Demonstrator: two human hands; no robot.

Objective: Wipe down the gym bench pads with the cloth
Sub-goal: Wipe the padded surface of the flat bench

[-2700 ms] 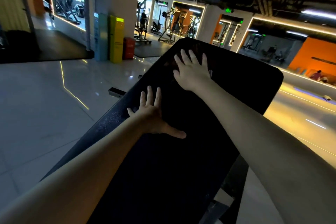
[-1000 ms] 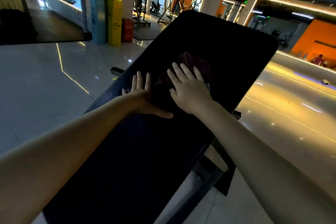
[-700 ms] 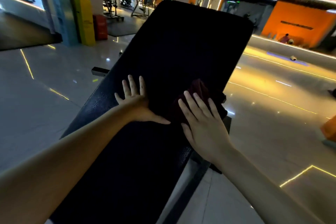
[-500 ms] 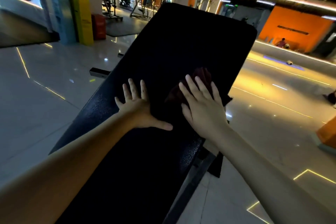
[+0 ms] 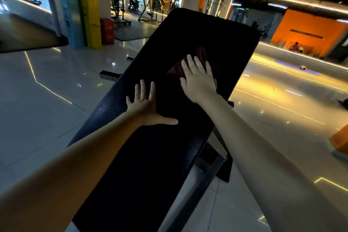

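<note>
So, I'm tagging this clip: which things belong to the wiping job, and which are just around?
Job: bench pad; dark red cloth; right hand pressing the cloth; left hand flat on the pad.
Just around: yellow stand; red bin; weight machines behind.

On the black bench pad [image 5: 216, 32], the right hand [image 5: 197, 79] presses a dark red cloth [image 5: 200, 52] flat, while nearer, the left hand [image 5: 146, 106] rests with fingers spread.

Cloth [image 5: 195, 62] lies on bench pad [image 5: 150, 165] under right hand [image 5: 197, 79], left hand [image 5: 146, 107] beside.
</note>
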